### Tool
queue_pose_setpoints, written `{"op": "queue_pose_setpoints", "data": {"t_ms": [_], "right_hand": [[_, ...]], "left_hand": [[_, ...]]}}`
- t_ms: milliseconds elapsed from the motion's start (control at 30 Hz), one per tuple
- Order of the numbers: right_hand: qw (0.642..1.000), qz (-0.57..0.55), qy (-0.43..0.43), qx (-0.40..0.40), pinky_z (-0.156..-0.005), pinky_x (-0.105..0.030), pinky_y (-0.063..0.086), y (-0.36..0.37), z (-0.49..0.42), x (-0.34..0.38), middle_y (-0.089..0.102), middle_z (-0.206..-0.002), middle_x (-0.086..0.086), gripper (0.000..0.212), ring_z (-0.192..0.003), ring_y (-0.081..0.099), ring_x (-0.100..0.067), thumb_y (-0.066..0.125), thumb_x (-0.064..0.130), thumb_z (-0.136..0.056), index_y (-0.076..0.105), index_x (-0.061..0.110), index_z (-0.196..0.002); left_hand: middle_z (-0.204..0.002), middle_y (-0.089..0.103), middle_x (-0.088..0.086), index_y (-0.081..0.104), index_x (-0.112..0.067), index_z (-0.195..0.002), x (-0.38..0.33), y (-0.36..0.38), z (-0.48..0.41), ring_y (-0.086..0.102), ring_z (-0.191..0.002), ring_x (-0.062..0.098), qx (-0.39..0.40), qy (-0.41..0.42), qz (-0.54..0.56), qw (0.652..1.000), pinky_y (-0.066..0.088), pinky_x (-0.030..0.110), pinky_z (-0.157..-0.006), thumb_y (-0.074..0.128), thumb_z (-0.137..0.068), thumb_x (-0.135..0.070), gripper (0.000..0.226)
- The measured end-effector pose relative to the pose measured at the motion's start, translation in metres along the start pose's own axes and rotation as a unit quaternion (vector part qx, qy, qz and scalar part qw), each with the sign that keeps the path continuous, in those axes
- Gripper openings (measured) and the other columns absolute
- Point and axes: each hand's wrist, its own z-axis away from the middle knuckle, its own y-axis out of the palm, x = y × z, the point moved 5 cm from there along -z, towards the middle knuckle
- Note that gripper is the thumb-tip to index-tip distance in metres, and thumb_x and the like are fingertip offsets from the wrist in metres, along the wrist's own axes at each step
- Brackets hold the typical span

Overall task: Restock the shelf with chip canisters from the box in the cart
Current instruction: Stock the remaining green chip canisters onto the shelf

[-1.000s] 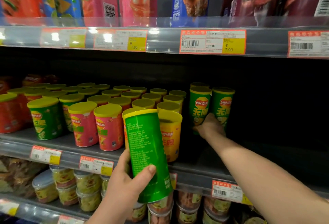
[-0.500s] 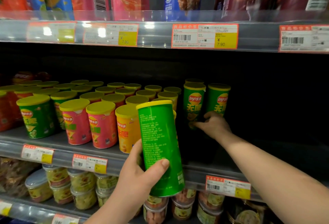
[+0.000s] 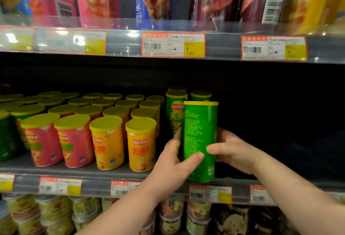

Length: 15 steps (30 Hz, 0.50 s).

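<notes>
**Bare arms at the shelf**

Both of the person's arms are bare as far up as one can see, the left forearm (image 3: pixel 121 210) and the right forearm (image 3: pixel 298 193) alike, slim and smooth. The left grip (image 3: pixel 173 161) and right grip (image 3: pixel 235 152) are bare as well, the left thumbnail short and plain.

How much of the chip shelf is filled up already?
Done: a few tall green canisters with yellow lids stand at the back of the grey shelf. In hand: the left hand and right hand hold another green canister at the shelf's front. Left: the dark space to its right looks unfilled.
</notes>
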Motion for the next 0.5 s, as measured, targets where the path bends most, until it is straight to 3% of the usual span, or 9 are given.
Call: {"op": "queue_pose_setpoints", "data": {"t_ms": [67,100,167,233,267,367,500], "right_hand": [[0.995,0.047,-0.003,-0.086,-0.089,-0.036,0.053,-0.018,-0.007,-0.007,0.068,-0.116,0.002,0.077,-0.109,0.064,-0.019,0.085,0.027,-0.057,0.049,0.026,-0.124],[0.987,0.083,0.005,-0.140,-0.094,-0.038,0.051,-0.027,-0.012,-0.011,0.065,-0.121,0.001,0.076,-0.111,0.062,-0.019,0.086,0.024,-0.061,0.046,0.026,-0.126],[0.963,0.144,0.022,-0.228,-0.099,-0.036,0.045,-0.041,-0.021,-0.016,0.059,-0.124,0.001,0.072,-0.112,0.056,-0.015,0.081,0.016,-0.071,0.040,0.022,-0.129],[0.947,0.182,0.024,-0.263,-0.096,-0.033,0.044,-0.047,-0.033,-0.021,0.057,-0.123,-0.002,0.071,-0.113,0.054,-0.017,0.081,0.012,-0.071,0.039,0.018,-0.128],[0.941,0.198,0.019,-0.273,-0.097,-0.034,0.044,-0.048,-0.038,-0.024,0.057,-0.124,-0.005,0.070,-0.115,0.054,-0.019,0.082,0.013,-0.070,0.041,0.017,-0.127],[0.920,0.242,0.017,-0.308,-0.100,-0.038,0.044,-0.050,-0.053,-0.029,0.054,-0.127,-0.010,0.077,-0.119,0.053,-0.024,0.086,0.020,-0.065,0.041,0.013,-0.128],[0.931,0.238,0.054,-0.272,-0.100,-0.033,0.040,-0.047,-0.059,-0.035,0.048,-0.134,-0.011,0.088,-0.124,0.049,-0.025,0.083,0.016,-0.070,0.026,0.011,-0.137]], "left_hand": [[-0.128,0.043,-0.023,0.035,-0.055,-0.123,0.005,-0.005,-0.006,0.045,-0.113,-0.013,0.005,0.006,-0.174,0.985,0.038,0.010,-0.095,0.061,-0.073,-0.059,0.057],[-0.134,0.043,-0.015,0.036,-0.046,-0.134,0.011,-0.006,-0.009,0.044,-0.120,-0.005,0.021,0.004,-0.275,0.961,0.037,0.014,-0.099,0.057,-0.069,-0.067,0.072],[-0.143,0.041,-0.001,0.037,-0.030,-0.142,0.025,-0.004,-0.011,0.039,-0.131,0.015,0.077,-0.022,-0.451,0.889,0.036,0.027,-0.105,0.056,-0.074,-0.069,0.081],[-0.144,0.038,0.003,0.038,-0.026,-0.141,0.032,0.001,-0.008,0.035,-0.132,0.024,0.129,-0.014,-0.570,0.811,0.036,0.034,-0.106,0.054,-0.080,-0.065,0.074],[-0.144,0.037,0.004,0.038,-0.025,-0.140,0.034,0.003,-0.007,0.034,-0.132,0.026,0.139,-0.004,-0.597,0.790,0.037,0.035,-0.105,0.053,-0.082,-0.064,0.072],[-0.144,0.035,0.005,0.038,-0.023,-0.141,0.036,0.002,-0.008,0.033,-0.132,0.027,0.143,-0.005,-0.608,0.781,0.037,0.037,-0.105,0.051,-0.084,-0.062,0.070],[-0.146,0.034,0.003,0.035,-0.024,-0.142,0.036,0.004,-0.005,0.033,-0.132,0.027,0.138,0.006,-0.617,0.775,0.035,0.036,-0.105,0.049,-0.085,-0.062,0.070]]}}
